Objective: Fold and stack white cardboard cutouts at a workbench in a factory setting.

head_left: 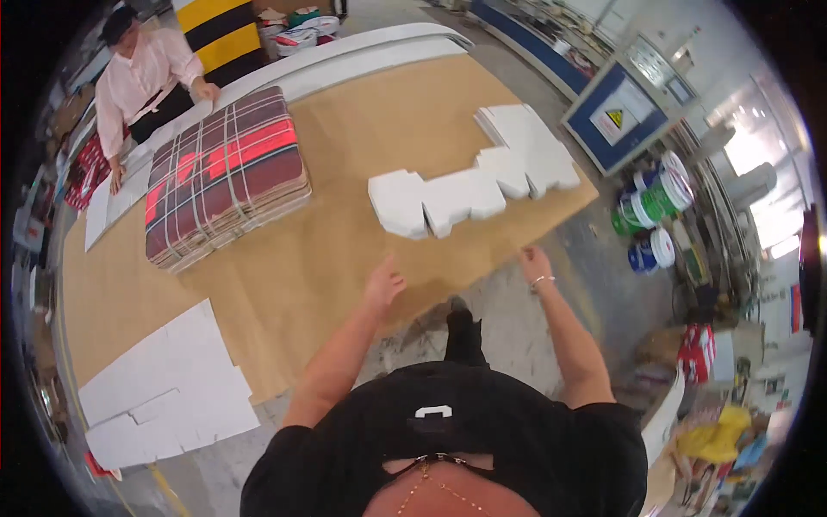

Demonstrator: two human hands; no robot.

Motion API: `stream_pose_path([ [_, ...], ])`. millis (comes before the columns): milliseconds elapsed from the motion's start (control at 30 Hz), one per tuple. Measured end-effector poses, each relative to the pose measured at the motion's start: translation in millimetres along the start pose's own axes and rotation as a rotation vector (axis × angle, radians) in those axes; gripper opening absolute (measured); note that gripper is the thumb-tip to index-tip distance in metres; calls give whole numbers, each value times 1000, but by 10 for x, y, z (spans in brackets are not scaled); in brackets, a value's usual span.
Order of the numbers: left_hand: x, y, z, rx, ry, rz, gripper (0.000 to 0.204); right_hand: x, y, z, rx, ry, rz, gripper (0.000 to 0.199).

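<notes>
My left hand (385,281) hovers over the near part of the brown-covered table (336,138), its fingers apart and nothing in them. By the table's right front edge is my right hand (536,264), with a bracelet at the wrist; its fingers are loosely bent and I see nothing held. Just beyond both hands lies a row of white cut-out sheets (465,191), overlapping, with notched edges and narrow slits. They form stacks, thicker at the far right end. Neither hand touches them.
A strapped stack of plaid boards (226,177) stands left of centre. Large white sheets (164,388) overhang the near left corner. A co-worker in a pale shirt (146,69) leans at the far left edge. Paint buckets (655,207) and a blue-and-white cabinet (624,108) stand right.
</notes>
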State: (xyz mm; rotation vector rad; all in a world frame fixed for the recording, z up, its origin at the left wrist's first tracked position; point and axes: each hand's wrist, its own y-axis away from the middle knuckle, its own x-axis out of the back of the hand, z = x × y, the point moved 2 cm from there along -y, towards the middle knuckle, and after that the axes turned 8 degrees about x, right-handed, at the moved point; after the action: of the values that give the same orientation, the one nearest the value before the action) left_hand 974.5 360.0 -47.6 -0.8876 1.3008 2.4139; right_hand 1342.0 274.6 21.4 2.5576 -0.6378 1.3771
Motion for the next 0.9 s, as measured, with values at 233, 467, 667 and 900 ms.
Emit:
stream_pose_path([
  [233, -340, -789, 307, -221, 166, 421, 66, 546, -3482, 440, 318, 498, 114, 73],
  [467, -530, -981, 323, -133, 150, 876, 79, 496, -5077, 755, -23, 321, -420, 97],
  [667, -1067, -1014, 579, -98, 15, 1113, 78, 568, -5324, 979, -221, 70, -427, 102],
  [900, -893, -1061, 540, 8, -10, 1024, 76, 335, -5554, 1077, -252, -62, -369, 97],
])
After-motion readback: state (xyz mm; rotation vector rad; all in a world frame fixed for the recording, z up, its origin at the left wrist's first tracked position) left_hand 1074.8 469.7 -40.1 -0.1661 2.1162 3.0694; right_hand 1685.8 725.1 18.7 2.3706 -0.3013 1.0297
